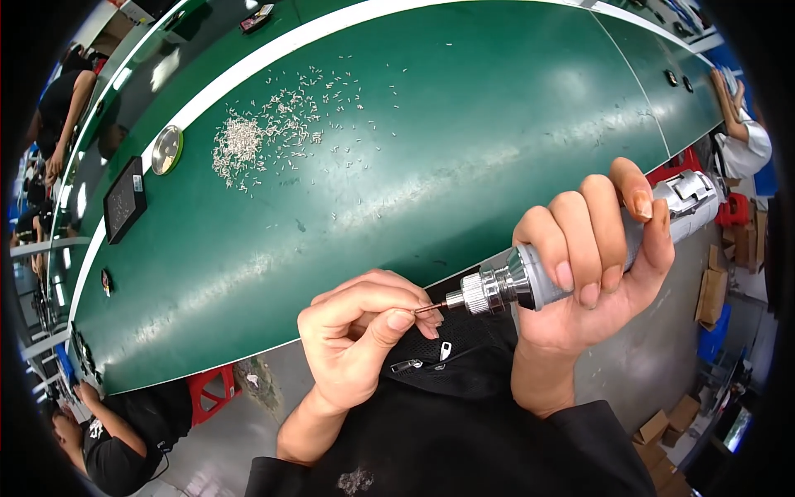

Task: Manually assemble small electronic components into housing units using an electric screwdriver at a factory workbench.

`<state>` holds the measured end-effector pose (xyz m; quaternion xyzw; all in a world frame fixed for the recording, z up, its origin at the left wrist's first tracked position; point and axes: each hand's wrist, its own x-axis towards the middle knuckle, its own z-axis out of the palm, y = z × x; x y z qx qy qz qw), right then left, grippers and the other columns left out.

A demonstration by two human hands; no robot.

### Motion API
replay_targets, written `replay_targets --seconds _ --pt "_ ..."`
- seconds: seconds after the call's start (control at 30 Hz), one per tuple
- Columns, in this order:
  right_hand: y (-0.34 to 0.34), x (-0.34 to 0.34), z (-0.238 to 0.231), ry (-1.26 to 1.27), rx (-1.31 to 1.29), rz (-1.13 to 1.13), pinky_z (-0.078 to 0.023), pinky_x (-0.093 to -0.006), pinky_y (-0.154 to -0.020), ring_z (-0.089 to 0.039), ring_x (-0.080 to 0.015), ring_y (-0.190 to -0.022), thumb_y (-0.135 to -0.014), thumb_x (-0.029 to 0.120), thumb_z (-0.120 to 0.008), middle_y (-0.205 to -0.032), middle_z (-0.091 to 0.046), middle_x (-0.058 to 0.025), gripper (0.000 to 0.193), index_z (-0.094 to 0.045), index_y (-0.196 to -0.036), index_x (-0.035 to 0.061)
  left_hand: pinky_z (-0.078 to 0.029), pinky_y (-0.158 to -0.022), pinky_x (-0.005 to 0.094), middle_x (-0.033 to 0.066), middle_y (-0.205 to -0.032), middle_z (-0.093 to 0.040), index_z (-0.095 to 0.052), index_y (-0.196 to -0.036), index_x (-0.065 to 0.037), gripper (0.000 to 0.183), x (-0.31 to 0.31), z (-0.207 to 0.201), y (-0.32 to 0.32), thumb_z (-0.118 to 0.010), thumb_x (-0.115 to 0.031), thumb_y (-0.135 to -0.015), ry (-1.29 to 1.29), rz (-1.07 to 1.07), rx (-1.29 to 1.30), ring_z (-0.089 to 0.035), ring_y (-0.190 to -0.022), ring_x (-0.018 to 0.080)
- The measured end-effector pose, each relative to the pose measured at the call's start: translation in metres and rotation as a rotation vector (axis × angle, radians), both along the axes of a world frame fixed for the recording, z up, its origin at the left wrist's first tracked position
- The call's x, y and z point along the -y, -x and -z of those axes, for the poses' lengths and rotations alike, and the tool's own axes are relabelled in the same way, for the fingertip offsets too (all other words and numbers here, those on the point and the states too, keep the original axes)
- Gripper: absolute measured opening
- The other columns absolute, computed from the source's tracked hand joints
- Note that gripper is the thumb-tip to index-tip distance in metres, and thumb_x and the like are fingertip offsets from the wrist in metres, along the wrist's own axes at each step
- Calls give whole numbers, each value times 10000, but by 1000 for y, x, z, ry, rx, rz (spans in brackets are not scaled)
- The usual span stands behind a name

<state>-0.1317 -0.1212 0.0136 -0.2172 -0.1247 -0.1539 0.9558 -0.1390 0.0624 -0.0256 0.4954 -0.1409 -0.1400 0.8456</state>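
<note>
From my remote seat I see the right hand (584,277) wrapped snugly around a grey power screwdriver (523,280) by the table's near edge, while the left hand (352,331) pinches its thin bit (433,307), thumb against fingers. An accidental trigger press (or a sideways tug) could scrape skin or bend the bit. Small silvery pins (240,141) litter the glossy green table (348,240); cardboard boxes (714,286) and a white-shirted co-worker (748,147) lie rightward.

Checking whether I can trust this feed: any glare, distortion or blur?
Head view: pale glare streaks the green table, whose edges bow near the picture's rim; head view: the grey tool has bright highlights but looks fairly sharp.
</note>
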Motion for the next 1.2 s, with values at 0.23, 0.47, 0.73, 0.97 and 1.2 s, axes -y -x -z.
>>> replay_targets --seconds 0.23,0.47,0.73,0.97,1.2 --pt "2 2 5 77 24 13 -396 -284 -536 -407 -98 -441 -981 228 -428 -540 -405 17 171 -476 -928 73 -521 -592 284 166 -783 -638 -643 -846 91 40 0 -5 -5 -623 65 -822 -193 -28 42 -626 -661 198" --pt "0 3 15 115 -16 86 -376 -271 -518 -396 -91 -433 -981 217 -428 -537 -395 18 164 -477 -924 72 -475 -543 290 122 -701 -604 -630 -794 50 172 7 4 -21 -679 135 -653 -660 -230 797 -596 -602 233" --pt "-9 8 24 -59 -52 71 -364 -267 -521 -378 -88 -446 -972 207 -446 -534 -375 22 152 -475 -917 69 -499 -616 324 175 -798 -647 -644 -956 87 230 -20 -20 -49 -517 -100 -909 -761 -230 698 -622 -667 260" --pt "-5 13 46 -210 -344 174 -348 -258 -467 -336 -81 -405 -955 191 -462 -505 -342 33 134 -442 -861 98 -495 -666 286 121 -799 -674 -646 -984 29 175 -60 -46 -188 -526 -83 -925 -1247 -408 745 -660 -726 176" --pt "-4 17 56 -223 -238 70 -371 -282 -476 -352 -98 -406 -947 195 -478 -510 -349 17 141 -428 -858 97 -476 -824 441 194 -995 -585 -523 -1159 -12 456 -67 -13 -310 -640 -308 -832 -1792 -448 672 -594 -937 344"
